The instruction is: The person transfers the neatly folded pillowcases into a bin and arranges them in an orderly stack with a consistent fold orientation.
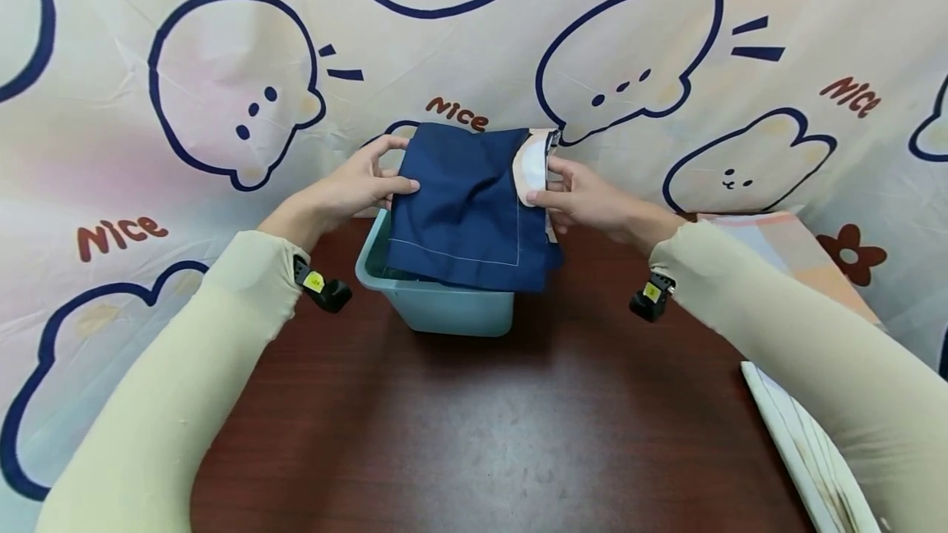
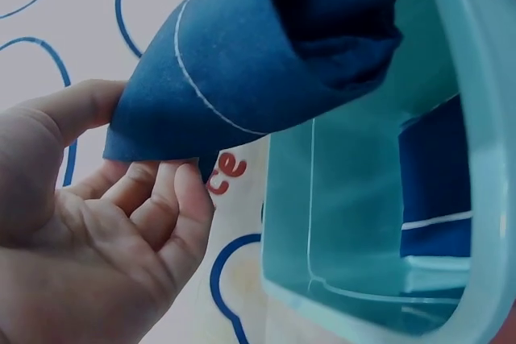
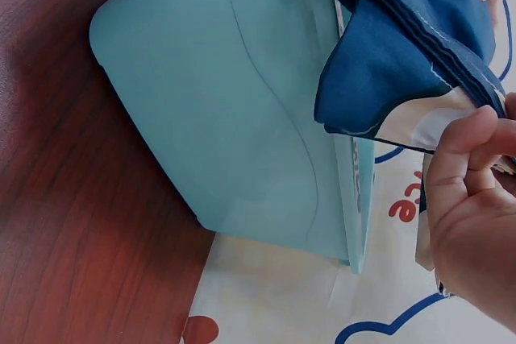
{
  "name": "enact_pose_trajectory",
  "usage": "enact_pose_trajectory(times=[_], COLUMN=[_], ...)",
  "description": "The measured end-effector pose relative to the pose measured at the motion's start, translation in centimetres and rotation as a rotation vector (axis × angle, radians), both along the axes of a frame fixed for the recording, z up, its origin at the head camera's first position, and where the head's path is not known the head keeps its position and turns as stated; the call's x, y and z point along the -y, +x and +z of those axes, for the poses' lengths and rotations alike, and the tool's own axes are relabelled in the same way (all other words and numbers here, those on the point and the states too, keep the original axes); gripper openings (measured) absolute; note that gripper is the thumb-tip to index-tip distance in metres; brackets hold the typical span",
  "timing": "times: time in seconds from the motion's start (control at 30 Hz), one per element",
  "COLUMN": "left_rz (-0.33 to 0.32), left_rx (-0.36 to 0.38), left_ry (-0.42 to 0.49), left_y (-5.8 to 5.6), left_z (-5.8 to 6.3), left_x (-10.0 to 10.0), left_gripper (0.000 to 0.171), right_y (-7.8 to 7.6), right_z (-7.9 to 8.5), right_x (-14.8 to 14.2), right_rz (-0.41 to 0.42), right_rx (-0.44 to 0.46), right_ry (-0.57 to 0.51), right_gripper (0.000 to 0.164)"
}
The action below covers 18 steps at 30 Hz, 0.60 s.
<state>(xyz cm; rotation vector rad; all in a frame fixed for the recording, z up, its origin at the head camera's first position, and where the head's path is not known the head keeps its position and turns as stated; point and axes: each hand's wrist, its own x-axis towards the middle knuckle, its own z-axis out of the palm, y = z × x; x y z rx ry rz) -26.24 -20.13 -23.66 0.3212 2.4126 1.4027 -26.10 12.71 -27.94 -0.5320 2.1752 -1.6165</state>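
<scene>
Both hands hold a folded navy blue cloth (image 1: 459,204) with thin white stitching over a teal plastic bin (image 1: 444,308). My left hand (image 1: 366,175) pinches the cloth's left edge, thumb on the near face and fingers behind. On the other side my right hand (image 1: 581,196) pinches the right edge, where a cream and white printed patch (image 1: 532,167) shows. The right wrist view shows several folded layers of the cloth (image 3: 403,22). Inside the bin, the left wrist view shows another piece of navy fabric (image 2: 435,175) with a white line.
The bin stands on a dark reddish-brown table (image 1: 459,434), close to a printed curtain (image 1: 444,56) at the back. A pastel patterned item (image 1: 792,245) lies at the right behind my right forearm. Nearer, a pale folded item (image 1: 803,442) lies along the table's right edge.
</scene>
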Motion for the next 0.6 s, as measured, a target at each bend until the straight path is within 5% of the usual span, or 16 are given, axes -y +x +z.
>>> enact_pose_trajectory(times=[0.6], left_rz=[0.024], left_rx=[-0.049], left_ry=[-0.023], left_y=[-1.2], left_z=[1.5], left_x=[2.3], left_gripper=[0.056], right_y=[-0.7], right_z=[0.4], right_x=[3.4], right_rz=[-0.034], right_rx=[0.003], right_ry=[-0.008], right_gripper=[0.053])
